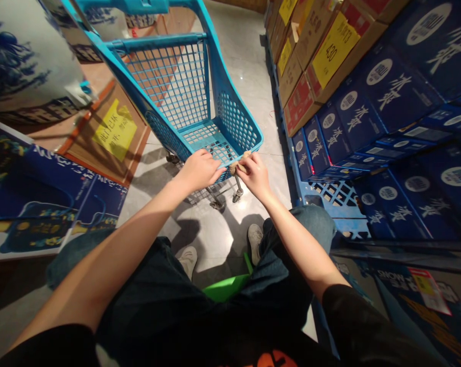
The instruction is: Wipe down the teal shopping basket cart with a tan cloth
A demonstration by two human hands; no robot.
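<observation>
Head view: left hand (199, 171) curled over near rim of blue plastic shopping cart (177, 86), fingers (215, 171) closed on rim. Right hand (255, 176) just beside it, fingers (246, 162) pinching tan wad (238, 163) at rim. Cart on tile floor (245, 66). Blue cartons (390, 97) stacked on blue pallet (333, 196) right, brown boxes (306, 66) beyond; blue-white porcelain jar (24, 66) left.
</observation>
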